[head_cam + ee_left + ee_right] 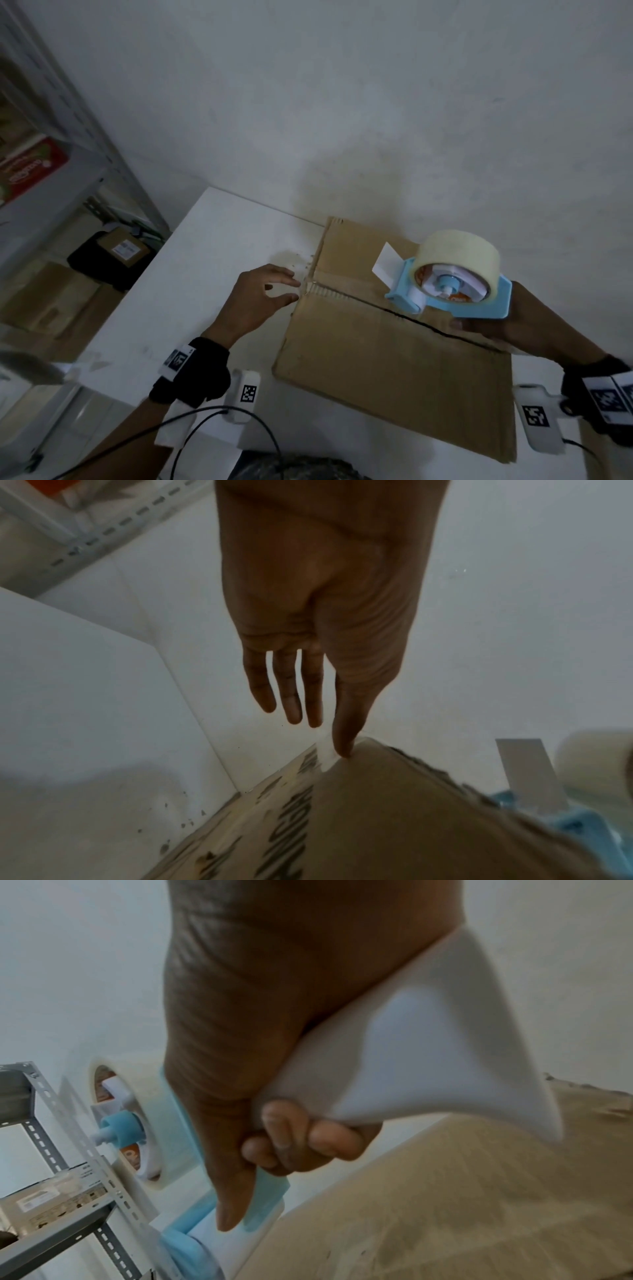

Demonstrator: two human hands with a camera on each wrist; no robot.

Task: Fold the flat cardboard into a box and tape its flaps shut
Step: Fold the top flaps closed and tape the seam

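Note:
A brown cardboard box (394, 359) stands on the white table (191, 291), its two top flaps folded shut with a dark seam (404, 317) between them. My left hand (263, 294) is at the box's left edge, fingers straight; its thumb tip (342, 748) presses a strip of clear tape onto the corner of the box (411, 818). My right hand (507, 325) grips the handle of a blue tape dispenser (455, 291) with a clear tape roll (459, 250), held just above the seam. In the right wrist view, my right hand (291, 1139) curls round the white handle (411, 1056).
A metal shelving rack (68, 144) with boxes stands at the left, with more cartons (120, 250) on the floor beside the table. A white wall (342, 85) rises directly behind the table. Cables (205, 421) hang near the front edge.

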